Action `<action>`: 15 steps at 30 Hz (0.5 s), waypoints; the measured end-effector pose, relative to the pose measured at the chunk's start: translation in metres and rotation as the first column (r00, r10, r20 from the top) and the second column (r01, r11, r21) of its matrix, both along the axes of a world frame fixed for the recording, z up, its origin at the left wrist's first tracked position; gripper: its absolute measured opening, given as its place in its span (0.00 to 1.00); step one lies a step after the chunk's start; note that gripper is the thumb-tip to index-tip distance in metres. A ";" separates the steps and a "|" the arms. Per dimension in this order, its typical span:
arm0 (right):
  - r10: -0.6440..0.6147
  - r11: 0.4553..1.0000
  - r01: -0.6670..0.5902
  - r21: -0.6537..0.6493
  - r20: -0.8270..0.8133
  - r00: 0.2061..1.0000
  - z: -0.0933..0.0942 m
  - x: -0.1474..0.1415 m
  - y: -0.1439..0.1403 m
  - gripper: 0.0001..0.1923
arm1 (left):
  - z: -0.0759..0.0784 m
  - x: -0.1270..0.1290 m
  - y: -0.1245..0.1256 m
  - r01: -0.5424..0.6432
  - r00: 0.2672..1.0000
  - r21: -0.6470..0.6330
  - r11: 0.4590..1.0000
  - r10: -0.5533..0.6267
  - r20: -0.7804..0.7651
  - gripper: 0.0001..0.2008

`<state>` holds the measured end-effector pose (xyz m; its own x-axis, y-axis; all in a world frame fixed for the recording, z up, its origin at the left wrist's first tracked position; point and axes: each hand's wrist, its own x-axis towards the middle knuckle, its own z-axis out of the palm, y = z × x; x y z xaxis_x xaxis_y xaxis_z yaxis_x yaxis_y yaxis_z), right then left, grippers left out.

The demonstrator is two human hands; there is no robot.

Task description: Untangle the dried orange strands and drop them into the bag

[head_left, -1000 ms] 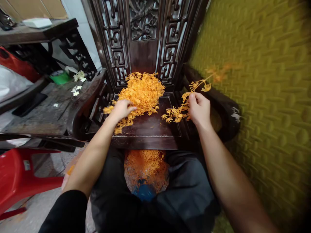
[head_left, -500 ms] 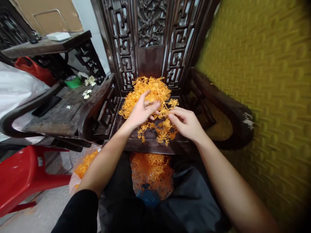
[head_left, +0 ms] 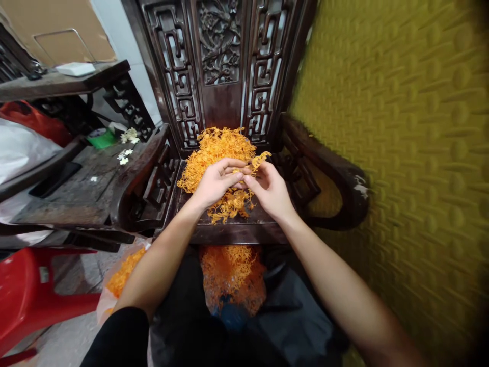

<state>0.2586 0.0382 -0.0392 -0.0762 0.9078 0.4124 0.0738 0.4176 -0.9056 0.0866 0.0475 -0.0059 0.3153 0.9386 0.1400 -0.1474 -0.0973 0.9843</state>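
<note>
At about nine o'clock, low down, sits a shiny red plastic stool [head_left: 26,290]. Above it a dark, rough wooden side table [head_left: 76,178] has small white flowers [head_left: 126,145] and a green tub [head_left: 100,137] on it. Near seven o'clock a clear plastic bag of orange bits [head_left: 122,278] rests on the floor.

In the middle stands a dark carved wooden chair [head_left: 225,66] with curly cut-out patterns in its back. On its smooth seat lies a fluffy pile of thin orange plastic sprigs [head_left: 216,148], all tangled like dry noodles.

The left hand [head_left: 216,181] reaches in from seven o'clock with bent fingers, pinching a small orange sprig bunch [head_left: 257,160]. The right hand [head_left: 269,191] comes in from five o'clock and pinches the same bunch, fingertips meeting the left ones. The bunch is held just above the seat, right in front of the pile, and more loose sprigs hang under the hands.

Between the knees, at six o'clock, another see-through bag of orange sprigs [head_left: 233,275] sits on dark trousers [head_left: 290,316]. The chair's curved armrest [head_left: 328,168] is at three o'clock, and beyond it a bumpy yellow-green padded wall [head_left: 412,153] looks blurry.
</note>
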 end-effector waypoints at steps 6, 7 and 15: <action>0.068 0.981 -0.076 -0.178 -0.050 0.996 0.000 -0.004 -0.002 0.20 | 0.001 0.002 -0.006 -0.112 0.945 0.160 0.981 0.155 -0.290 0.07; 0.053 0.980 -0.057 -0.192 -0.026 0.998 0.000 -0.004 -0.002 0.21 | 0.003 0.002 -0.008 -0.131 0.909 0.217 0.967 0.205 -0.362 0.04; -0.319 0.898 0.215 -0.383 -0.232 0.919 -0.004 0.039 0.025 0.27 | 0.031 -0.033 -0.007 -0.540 0.785 0.348 0.767 0.608 -0.122 0.03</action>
